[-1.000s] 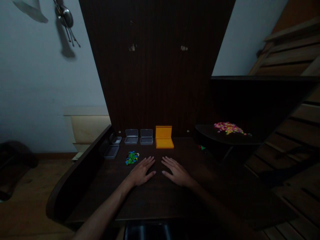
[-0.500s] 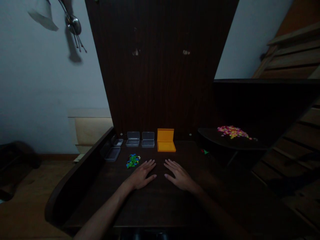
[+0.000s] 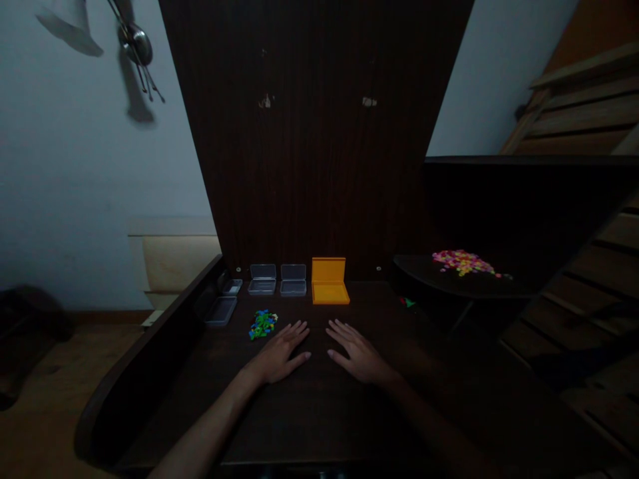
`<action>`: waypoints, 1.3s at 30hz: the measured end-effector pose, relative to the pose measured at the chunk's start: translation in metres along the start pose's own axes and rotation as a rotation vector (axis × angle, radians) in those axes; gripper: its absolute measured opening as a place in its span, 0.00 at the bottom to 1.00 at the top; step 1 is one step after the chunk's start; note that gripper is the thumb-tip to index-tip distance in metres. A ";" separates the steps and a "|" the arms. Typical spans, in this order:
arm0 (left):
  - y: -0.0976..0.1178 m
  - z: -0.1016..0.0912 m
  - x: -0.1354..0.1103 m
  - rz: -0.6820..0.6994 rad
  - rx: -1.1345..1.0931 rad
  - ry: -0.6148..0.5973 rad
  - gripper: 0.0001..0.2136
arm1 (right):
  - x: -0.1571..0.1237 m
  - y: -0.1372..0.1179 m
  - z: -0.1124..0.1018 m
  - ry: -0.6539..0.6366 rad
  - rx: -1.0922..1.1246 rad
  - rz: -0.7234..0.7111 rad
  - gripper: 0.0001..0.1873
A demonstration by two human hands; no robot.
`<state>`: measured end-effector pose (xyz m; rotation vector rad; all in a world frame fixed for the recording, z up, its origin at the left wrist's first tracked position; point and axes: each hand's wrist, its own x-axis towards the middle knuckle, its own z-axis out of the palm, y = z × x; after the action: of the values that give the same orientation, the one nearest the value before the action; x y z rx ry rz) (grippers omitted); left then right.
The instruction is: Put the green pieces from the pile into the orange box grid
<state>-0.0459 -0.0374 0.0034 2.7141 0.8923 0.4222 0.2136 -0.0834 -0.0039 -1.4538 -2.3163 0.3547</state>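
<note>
My left hand (image 3: 280,352) lies flat on the dark wooden desk (image 3: 309,419), fingers stretched out and holding nothing. Just beyond it, to the left, is a small heap of green, blue and yellow pieces (image 3: 262,324), too small to name. My right hand (image 3: 357,352) also rests palm down with its fingers apart, nothing in it. Past both hands, against the back panel, stands an orange box (image 3: 330,293) with its lid raised. Left of that box are two clear plastic boxes, one nearer (image 3: 293,287) and one farther left (image 3: 262,287), both with lids up.
Other clear containers (image 3: 221,311) sit by the desk's raised left side (image 3: 150,359). On a curved shelf (image 3: 419,271) at the right lies a pile of pink and yellow pieces (image 3: 464,262). A small green and red item (image 3: 407,303) is below that shelf. A lamp (image 3: 134,43) hangs on the wall.
The view has shifted slightly, so most things appear a little farther left. Both hands keep the same flat pose on the desk.
</note>
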 end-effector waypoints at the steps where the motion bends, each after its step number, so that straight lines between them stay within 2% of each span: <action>1: 0.000 0.000 0.000 0.000 -0.001 -0.003 0.27 | 0.000 0.000 0.000 -0.003 0.002 0.000 0.30; 6: -0.002 0.003 -0.001 0.005 -0.023 0.019 0.26 | 0.000 0.001 0.000 -0.003 0.016 -0.005 0.29; 16: 0.006 -0.004 0.000 -0.075 -0.052 -0.059 0.28 | 0.001 -0.001 -0.002 -0.028 -0.010 -0.003 0.30; 31: 0.006 -0.003 -0.001 -0.061 -0.052 -0.050 0.28 | 0.001 0.003 -0.001 -0.062 0.004 -0.001 0.31; 39: 0.004 -0.001 0.000 -0.066 -0.045 -0.064 0.28 | 0.001 0.011 -0.005 -0.091 -0.005 -0.048 0.32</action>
<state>-0.0443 -0.0401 0.0060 2.6331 0.9403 0.3356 0.2245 -0.0781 -0.0040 -1.4093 -2.4211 0.4096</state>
